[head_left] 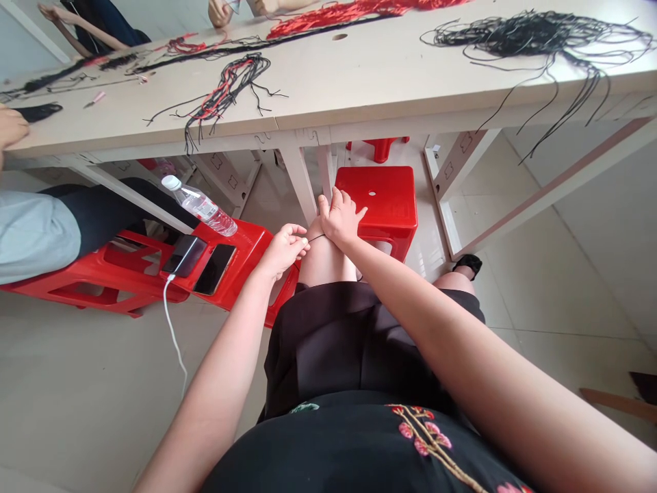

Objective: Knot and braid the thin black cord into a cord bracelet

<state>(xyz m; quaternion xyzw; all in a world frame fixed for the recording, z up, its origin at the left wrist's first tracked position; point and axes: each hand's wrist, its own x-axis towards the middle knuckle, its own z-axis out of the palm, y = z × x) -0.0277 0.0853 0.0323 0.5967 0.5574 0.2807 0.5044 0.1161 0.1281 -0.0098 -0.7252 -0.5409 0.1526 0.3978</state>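
Above my bare knee, my left hand point(286, 248) pinches one end of a thin black cord point(318, 237) between thumb and fingertips. The cord runs a short way across the knee and passes under my right hand point(339, 218). That hand lies flat on the knee with its fingers spread, pressing on the cord. What lies beneath its palm is hidden. On the table above, a bundle of black and red cords point(226, 92) hangs partly over the front edge.
A large black cord heap point(528, 38) and a red cord pile point(339, 15) lie on the table point(359, 82). Red stools point(382, 195) stand below; one bears a water bottle point(202, 205), a phone point(215, 268) and a cabled power bank point(183, 256). Co-workers' hands point(11, 128) are at left and behind.
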